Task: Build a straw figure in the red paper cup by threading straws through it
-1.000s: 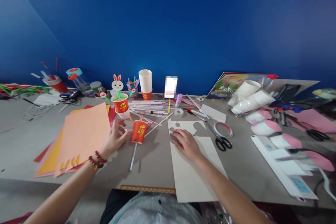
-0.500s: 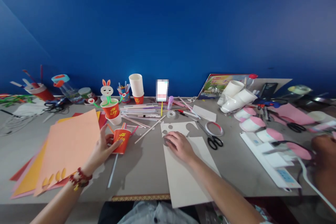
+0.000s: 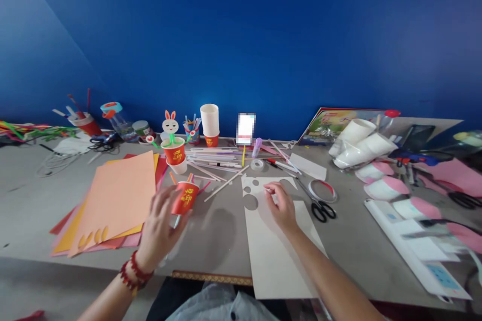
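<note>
A red paper cup (image 3: 185,197) with yellow print and coloured straws at its rim is slightly tilted on the left of the desk. My left hand (image 3: 162,223) is right beside it, fingers apart and thumb near the cup's base; whether it touches the cup is unclear. Over the white sheet (image 3: 278,261) hovers my right hand (image 3: 281,208), its fingers bent and fingertips close together. What they pinch, if anything, is too small to make out. Under those fingertips lies a white paper scrap with round holes (image 3: 250,188).
Coloured paper sheets (image 3: 116,190) lie left. Behind the cup stands a rabbit-faced cup figure (image 3: 175,153), near loose straws (image 3: 214,156) and stacked cups (image 3: 210,119). Right are black-handled scissors (image 3: 323,211), a tape roll (image 3: 322,190) and a white power strip (image 3: 399,241).
My left hand has loosened from around the red cup and its fingers have spread. The right hand has lifted off the white paper and curled. The whole view has shifted slightly.
</note>
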`<state>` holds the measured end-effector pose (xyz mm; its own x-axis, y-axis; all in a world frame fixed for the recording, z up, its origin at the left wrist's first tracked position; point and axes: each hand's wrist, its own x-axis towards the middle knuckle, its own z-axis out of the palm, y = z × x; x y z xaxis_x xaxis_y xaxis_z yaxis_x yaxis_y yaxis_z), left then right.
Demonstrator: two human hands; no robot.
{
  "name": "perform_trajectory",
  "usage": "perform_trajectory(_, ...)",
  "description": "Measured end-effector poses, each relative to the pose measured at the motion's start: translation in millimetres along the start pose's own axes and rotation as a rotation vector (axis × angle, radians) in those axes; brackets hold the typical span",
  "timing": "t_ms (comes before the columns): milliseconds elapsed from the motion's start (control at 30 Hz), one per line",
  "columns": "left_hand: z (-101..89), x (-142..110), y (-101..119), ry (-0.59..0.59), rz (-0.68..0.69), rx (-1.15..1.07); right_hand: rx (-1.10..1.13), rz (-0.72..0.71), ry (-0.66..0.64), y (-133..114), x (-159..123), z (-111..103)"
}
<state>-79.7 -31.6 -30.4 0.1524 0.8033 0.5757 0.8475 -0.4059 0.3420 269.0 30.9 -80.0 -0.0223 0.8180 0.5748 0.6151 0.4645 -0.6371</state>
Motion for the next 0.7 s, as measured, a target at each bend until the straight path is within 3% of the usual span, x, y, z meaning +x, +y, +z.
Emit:
perform_trajectory(100,9.0,7.7,44.8,-0.340,0.258,-0.131,0.027,0.013,0.030,-0.1,0.2,1.4)
perform_trajectory(233,43.2,13.0,87.4,-0.728,0.545,-0.118,0.045,0.057,0.108,2.1,-0.9,1.1)
perform_trajectory(333,72.8,8.2,97.9,-0.805,0.645,-0.072,0.052,0.104,0.187,6.0,4.7,-11.7)
perform_trajectory(433,91.1,1.8,95.3,-0.839,0.667,-0.026,0.056,0.146,0.311,12.5,19.5,-41.4)
perform_trajectory(567,94.6,0.3,88.7,-0.838,0.679,0.008,0.135,0.193,0.507,25.1,36.3,-89.3)
perform_trajectory(700,88.4,2.3,86.2,-0.841,0.671,0.022,0.105,0.249,0.432,40.1,32.2,-114.0)
